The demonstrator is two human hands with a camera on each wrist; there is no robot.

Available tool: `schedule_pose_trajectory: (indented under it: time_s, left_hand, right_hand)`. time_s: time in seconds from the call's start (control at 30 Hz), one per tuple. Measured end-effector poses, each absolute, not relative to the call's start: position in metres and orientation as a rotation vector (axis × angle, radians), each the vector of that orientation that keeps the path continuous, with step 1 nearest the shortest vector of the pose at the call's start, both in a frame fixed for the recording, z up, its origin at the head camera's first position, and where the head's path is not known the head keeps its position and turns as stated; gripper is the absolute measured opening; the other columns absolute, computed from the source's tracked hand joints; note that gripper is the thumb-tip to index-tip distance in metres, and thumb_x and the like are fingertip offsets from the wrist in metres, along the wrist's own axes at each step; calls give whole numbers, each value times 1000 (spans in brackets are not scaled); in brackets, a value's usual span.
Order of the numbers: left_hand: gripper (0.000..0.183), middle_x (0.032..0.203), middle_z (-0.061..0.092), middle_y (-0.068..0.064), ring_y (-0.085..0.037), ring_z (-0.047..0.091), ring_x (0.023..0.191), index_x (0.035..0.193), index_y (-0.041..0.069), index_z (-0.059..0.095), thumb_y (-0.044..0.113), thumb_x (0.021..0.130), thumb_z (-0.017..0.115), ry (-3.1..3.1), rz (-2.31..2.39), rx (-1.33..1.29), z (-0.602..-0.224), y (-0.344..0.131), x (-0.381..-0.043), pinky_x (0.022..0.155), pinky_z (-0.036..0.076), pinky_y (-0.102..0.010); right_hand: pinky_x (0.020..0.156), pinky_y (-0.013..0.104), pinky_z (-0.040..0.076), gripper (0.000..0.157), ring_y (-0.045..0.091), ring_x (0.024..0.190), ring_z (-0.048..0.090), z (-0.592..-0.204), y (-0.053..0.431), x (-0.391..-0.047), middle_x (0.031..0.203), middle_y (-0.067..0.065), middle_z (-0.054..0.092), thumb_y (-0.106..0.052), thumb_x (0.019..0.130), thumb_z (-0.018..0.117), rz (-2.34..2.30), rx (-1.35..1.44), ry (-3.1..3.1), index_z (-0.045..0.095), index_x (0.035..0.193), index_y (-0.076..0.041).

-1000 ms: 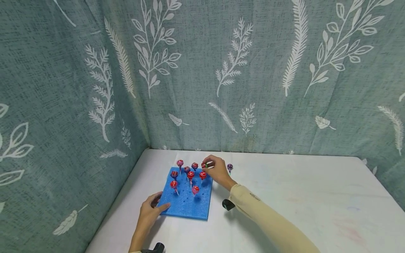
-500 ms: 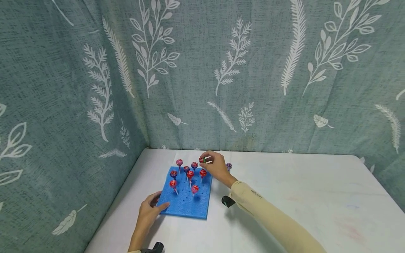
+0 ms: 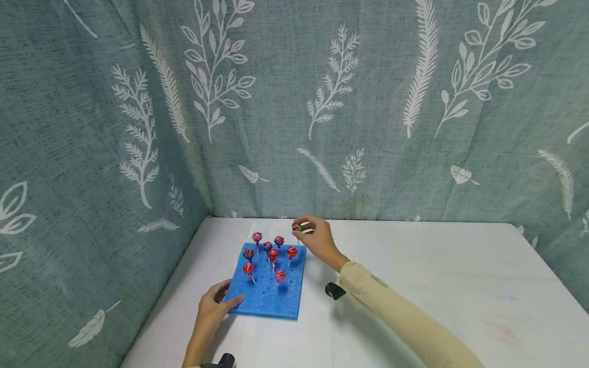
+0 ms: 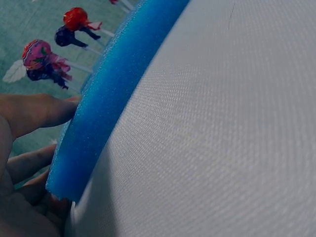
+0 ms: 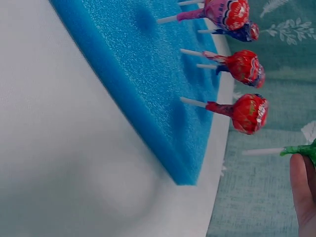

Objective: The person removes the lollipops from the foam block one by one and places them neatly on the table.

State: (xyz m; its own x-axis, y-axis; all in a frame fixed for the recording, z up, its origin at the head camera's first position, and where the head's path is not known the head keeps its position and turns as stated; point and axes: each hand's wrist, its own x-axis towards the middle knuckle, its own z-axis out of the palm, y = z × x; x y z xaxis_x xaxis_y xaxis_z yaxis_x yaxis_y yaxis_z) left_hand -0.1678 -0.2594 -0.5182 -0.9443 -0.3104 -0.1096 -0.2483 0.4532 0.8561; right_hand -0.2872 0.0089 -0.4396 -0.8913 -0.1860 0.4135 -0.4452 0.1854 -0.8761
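In the head view, my left hand (image 3: 211,305) grips the near left corner of a blue foam board (image 3: 271,302), thumb on top and other fingers at the side edge. Several wrapped lollipops stand in the board, among them a red one (image 3: 292,251) and a pink one (image 3: 279,276). My right hand (image 3: 322,245) pinches a red-and-green lollipop (image 3: 296,226) above the far right corner. The right wrist view shows its green wrapper (image 5: 296,149) and white stick, the stick's end apart from the foam; its head is out of that frame.
The board lies on a white table (image 3: 414,286) toward its left side. A green leaf-patterned curtain (image 3: 285,102) hangs behind and to the left. Small holes dot the foam between the lollipops. A dark wrist device (image 3: 335,291) shows by the right sleeve.
My right hand has lifted with the red-and-green lollipop and shifted slightly right relative to the board. A purple lollipop seen behind that hand no longer shows. My left hand stays on the board.
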Motion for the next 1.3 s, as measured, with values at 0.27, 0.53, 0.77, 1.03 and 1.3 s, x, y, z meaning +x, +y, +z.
schedule_pose_trajectory:
  time_s: [0.27,0.53,0.77,1.03,1.3]
  left_hand:
    - [65,126,51,-23,-35,47,114,133,-1,48,17,78,77,-2607,-1553,497,-517,-260,-167,97,40,-50]
    - [65,126,51,-24,-37,47,115,134,-1,47,16,78,77,-2601,-1554,495,-518,-260,-166,97,40,-51]
    - [65,123,52,-23,-35,48,111,134,-1,48,17,79,77,-2605,-1519,509,-519,-259,-167,95,41,-50]
    - [63,123,52,-22,-34,48,110,134,0,48,14,79,75,-2612,-1505,523,-520,-257,-169,95,41,-49]
    - [63,127,50,-24,-37,46,116,135,-1,47,12,80,74,-2606,-1509,531,-520,-256,-167,98,39,-51]
  right_hand:
    - [73,31,55,21,25,88,66,-434,20,-286,99,12,68,-2,81,72,1780,574,-2230,68,102,-1]
    - [73,35,55,20,37,90,64,-410,30,-266,102,24,64,4,82,68,1798,618,-2208,64,102,9]
    - [73,30,55,20,26,88,66,-429,37,-277,101,13,67,-2,82,71,1800,558,-2219,67,102,-1]
    - [73,29,55,19,22,86,66,-434,46,-279,99,9,68,-6,82,72,1780,507,-2224,69,101,-6]
    - [61,23,52,20,37,87,64,-412,55,-258,100,24,65,3,83,68,1820,514,-2203,66,102,5]
